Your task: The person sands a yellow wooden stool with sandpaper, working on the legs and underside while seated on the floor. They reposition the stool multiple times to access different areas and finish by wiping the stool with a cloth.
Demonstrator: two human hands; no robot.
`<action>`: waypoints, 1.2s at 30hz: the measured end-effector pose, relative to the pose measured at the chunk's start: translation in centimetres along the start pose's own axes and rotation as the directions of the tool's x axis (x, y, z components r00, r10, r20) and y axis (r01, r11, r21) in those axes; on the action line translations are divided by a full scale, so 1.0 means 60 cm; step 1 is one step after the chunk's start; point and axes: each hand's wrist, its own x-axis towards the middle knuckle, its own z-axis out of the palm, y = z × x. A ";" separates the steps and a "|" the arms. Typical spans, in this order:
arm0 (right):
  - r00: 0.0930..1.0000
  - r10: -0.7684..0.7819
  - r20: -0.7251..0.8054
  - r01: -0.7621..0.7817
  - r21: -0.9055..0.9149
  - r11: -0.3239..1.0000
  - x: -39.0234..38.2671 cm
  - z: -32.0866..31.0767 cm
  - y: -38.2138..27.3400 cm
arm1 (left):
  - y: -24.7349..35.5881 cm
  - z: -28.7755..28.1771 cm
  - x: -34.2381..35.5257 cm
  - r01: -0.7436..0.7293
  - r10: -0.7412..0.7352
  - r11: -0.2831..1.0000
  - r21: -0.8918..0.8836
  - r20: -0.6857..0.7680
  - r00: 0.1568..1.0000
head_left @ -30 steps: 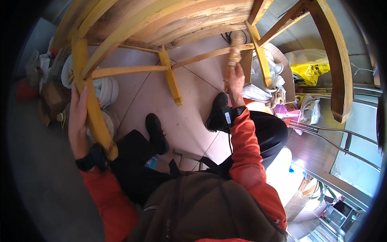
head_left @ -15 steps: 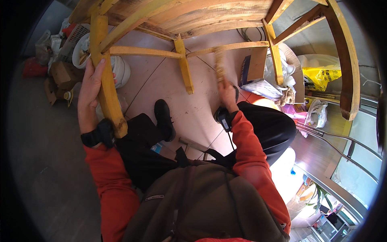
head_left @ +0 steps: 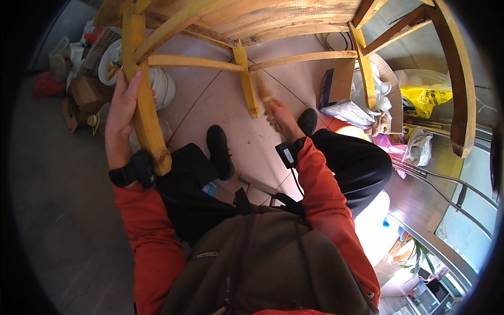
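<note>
A wooden piece of furniture with yellowish legs and rails, perhaps a chair or bench, is tipped before me, its broad plank panel [head_left: 294, 16] at the top of the view. My left hand [head_left: 121, 113] wraps round its nearest left leg [head_left: 149, 134], thumb and fingers on opposite sides. My right hand [head_left: 284, 117] is closed on a light-brown wooden stick [head_left: 264, 96]; its upper part is smeared by motion, so its kind cannot be told. The stick is just right of the middle leg [head_left: 244, 84]; whether they touch is unclear.
White buckets [head_left: 164, 89] and cardboard boxes [head_left: 89, 94] stand at the left. To the right are an open carton [head_left: 341, 79], a yellow plastic bag [head_left: 428, 100] and metal crutch-like tubes [head_left: 451, 197]. My shoes [head_left: 218, 149] rest on the tiled floor [head_left: 197, 105].
My right hand has swung left and slightly nearer with the stick, which now tilts left beside the middle leg. The left hand keeps its hold; the whole view has shifted slightly.
</note>
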 end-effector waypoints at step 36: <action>0.959 -0.005 0.284 0.200 -0.663 0.721 0.108 0.035 -0.187 | 0.008 0.006 -0.007 0.019 -0.019 1.000 0.004 -0.014 1.000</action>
